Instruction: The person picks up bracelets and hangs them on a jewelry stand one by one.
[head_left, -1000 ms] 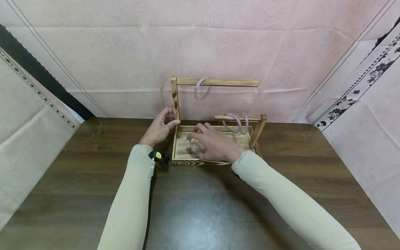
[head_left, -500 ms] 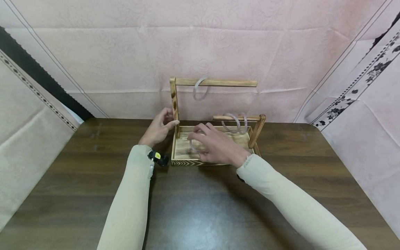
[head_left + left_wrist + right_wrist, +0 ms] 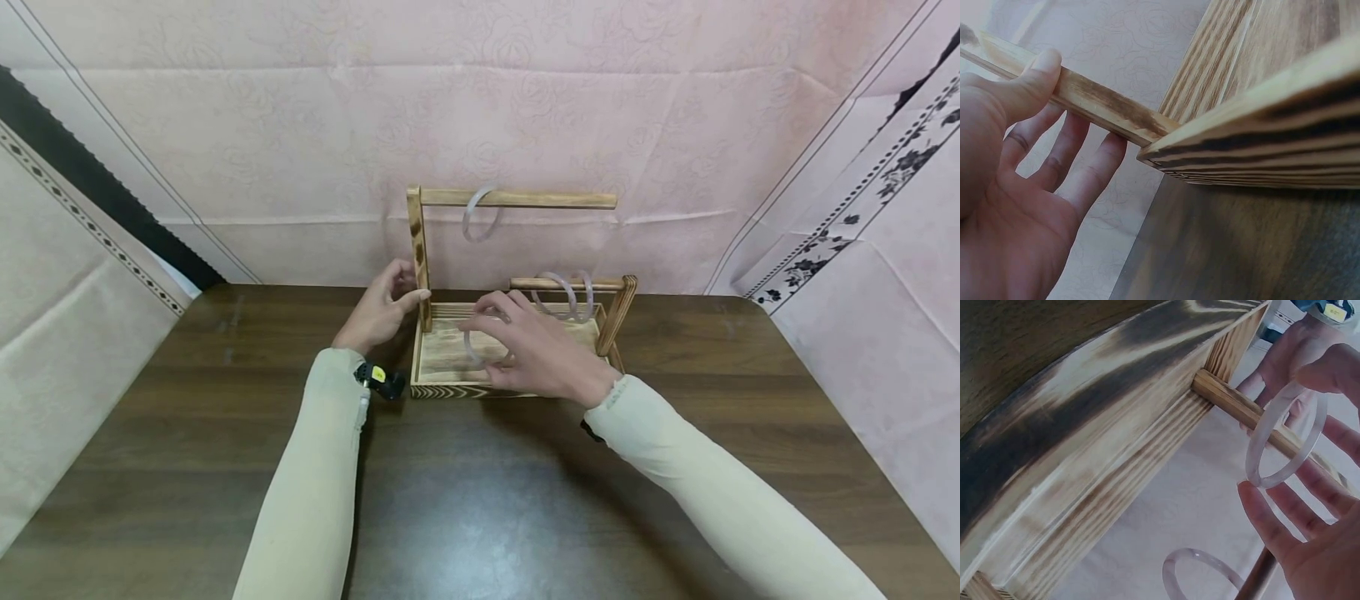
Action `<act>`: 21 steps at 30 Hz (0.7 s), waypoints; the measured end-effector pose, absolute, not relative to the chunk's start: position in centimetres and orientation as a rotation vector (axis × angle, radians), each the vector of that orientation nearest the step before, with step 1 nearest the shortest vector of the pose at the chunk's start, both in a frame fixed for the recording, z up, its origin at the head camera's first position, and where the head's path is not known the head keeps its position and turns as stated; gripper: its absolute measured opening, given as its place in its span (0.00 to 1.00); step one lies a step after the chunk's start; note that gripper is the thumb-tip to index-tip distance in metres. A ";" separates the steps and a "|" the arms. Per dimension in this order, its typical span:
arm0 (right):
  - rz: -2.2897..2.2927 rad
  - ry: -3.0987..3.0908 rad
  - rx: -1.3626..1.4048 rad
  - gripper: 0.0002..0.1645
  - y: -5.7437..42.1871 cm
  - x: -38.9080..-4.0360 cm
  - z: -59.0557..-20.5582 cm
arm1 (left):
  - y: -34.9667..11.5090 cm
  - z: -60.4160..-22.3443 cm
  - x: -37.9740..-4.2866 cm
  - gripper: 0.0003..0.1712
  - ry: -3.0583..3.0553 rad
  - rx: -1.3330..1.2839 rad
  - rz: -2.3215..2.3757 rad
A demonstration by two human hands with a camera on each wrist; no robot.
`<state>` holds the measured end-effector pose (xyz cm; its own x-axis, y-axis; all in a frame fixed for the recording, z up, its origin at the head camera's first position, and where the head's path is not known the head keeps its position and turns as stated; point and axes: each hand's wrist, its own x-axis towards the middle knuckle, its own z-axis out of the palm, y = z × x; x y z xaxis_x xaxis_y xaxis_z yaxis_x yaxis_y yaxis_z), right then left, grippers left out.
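A wooden bangle stand [image 3: 442, 364] has a low tray, a tall post on the left and a shorter post on the right. My left hand [image 3: 377, 310] holds the tall post [image 3: 420, 246], with the thumb on one face and fingertips on the other. Over the tray, my right hand [image 3: 536, 348] holds a pale translucent bangle [image 3: 1256, 450] between thumb and fingers, tilted up on edge. Another bangle [image 3: 467, 221] hangs on the upper bar [image 3: 555, 199]. Two more bangles [image 3: 590, 293] hang on the lower bar [image 3: 525, 283], behind the right hand.
The stand is near the far edge of a dark wooden table [image 3: 450, 500]. Right behind it hangs a pale pink cloth [image 3: 525, 125]. The upper bar's right end is free; the lower bar's free end points left. The short post [image 3: 618, 317] rises at the tray's right end.
My right hand has shifted slightly to the right with the bangle. The left hand stays on the tall post, and the hanging bangles have not moved along their bars.
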<state>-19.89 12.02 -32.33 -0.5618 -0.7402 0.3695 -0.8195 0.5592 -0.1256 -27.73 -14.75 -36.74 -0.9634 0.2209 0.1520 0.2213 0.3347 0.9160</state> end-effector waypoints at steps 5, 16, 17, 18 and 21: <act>0.458 -2.496 1.295 0.31 12.4 -19.6 -31.9 | -14.9 -37.1 -27.9 0.19 -2.544 -0.444 -1.767; 0.450 -2.413 1.272 0.33 13.3 -19.2 -30.9 | -14.9 -37.1 -27.9 0.18 -2.534 -0.451 -1.772; 0.451 -2.416 1.267 0.34 13.4 -19.1 -30.9 | -14.9 -37.1 -28.0 0.18 -2.533 -0.449 -1.774; 0.450 -2.423 1.259 0.34 13.5 -19.1 -30.8 | -14.9 -37.1 -28.0 0.18 -2.532 -0.449 -1.775; 0.445 -2.432 1.229 0.35 13.7 -18.9 -30.5 | -14.9 -37.1 -28.0 0.17 -2.532 -0.444 -1.779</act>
